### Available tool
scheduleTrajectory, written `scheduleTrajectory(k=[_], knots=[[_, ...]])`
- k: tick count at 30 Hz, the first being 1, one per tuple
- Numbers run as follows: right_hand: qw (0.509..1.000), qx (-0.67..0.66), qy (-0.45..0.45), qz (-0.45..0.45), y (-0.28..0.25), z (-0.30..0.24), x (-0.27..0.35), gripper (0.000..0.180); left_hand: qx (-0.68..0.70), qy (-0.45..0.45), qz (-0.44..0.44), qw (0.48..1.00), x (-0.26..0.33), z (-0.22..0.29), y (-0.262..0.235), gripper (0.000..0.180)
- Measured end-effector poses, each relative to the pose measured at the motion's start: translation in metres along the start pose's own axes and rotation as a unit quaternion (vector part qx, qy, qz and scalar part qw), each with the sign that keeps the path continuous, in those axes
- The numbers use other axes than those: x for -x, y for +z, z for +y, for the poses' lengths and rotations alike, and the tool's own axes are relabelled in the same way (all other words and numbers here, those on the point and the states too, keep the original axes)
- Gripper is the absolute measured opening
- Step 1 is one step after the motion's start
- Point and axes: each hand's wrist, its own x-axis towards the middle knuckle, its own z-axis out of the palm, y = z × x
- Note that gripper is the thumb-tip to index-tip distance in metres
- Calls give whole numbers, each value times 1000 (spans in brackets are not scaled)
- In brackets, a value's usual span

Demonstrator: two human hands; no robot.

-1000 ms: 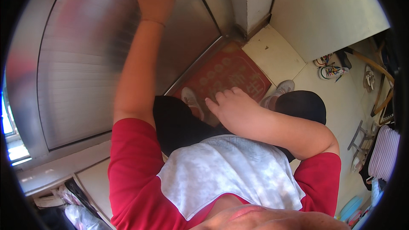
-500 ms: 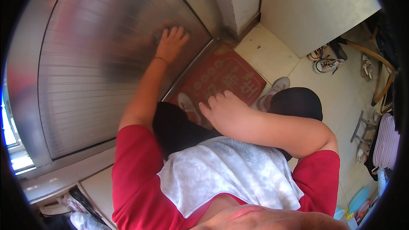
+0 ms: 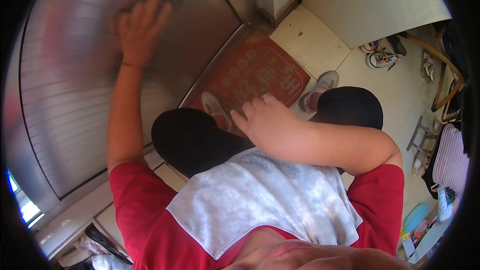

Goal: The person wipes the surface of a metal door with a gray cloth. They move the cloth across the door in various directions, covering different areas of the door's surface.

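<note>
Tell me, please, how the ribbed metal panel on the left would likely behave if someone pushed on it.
The ribbed metal panel would probably feel fairly stiff, since a metal frame borders its flat face. It may also be slippery under a push, because its sheen and blurred reddish reflection suggest a smooth finish.
</note>
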Motion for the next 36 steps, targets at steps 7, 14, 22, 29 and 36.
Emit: scheduleTrajectory(k=[7, 14, 22, 29, 36], knots=[[999, -26, 7, -23, 5, 11, -7, 52, 101, 169, -117, 973, 155, 65, 52, 47], [999, -45, 3, -24, 13, 14, -12, 54, 104, 58, -127, 985, 194, 54, 15, 43], [999, 7, -21, -48, 10, 7, -23, 59, -44, -147, 95, 983, 93, -45, -69, 45], [999, -42, -14, -14, 18, 6, -26, 55, -108, -230, 187, 949, 84, -63, -81, 50], [997, -49, 5, -57, 12, 11, -24, 53, -6, -113, 29, 993, 157, 34, -15, 41]])
